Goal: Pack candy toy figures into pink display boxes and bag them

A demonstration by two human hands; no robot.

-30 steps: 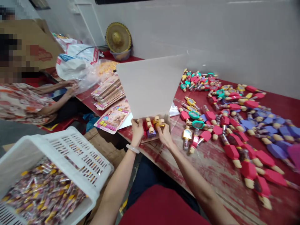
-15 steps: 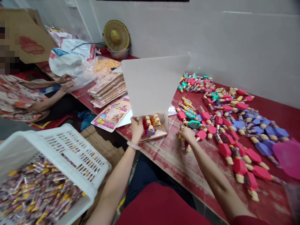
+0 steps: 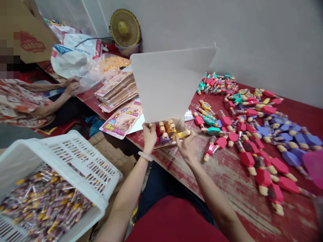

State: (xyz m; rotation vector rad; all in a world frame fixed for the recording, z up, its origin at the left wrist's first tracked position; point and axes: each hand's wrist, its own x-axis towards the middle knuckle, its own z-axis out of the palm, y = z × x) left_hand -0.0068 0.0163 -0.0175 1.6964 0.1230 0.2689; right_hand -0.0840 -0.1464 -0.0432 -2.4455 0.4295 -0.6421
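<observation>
Right hand (image 3: pixel 185 143) moved leftward; grey wall (image 3: pixel 252 37) backs the scuffed table (image 3: pixel 244 195).

A white slotted plastic crate (image 3: pixel 99 201) holds a heap of small clear-wrapped sticks (image 3: pixel 47 205) with yellow ends. Flattened brown cardboard (image 3: pixel 114 151) lies just right of the crate. Beyond the crate are crumpled blue plastic (image 3: pixel 95 126) and a person in an orange-and-cream patterned shirt (image 3: pixel 22 104). Well beyond it stand a large brown carton (image 3: pixel 32 43) with red print, white printed plastic sacks (image 3: pixel 67 62), and a round, yellow-rimmed, hat-like disc (image 3: pixel 124 28) above a translucent plastic bowl (image 3: pixel 127 50).
</observation>
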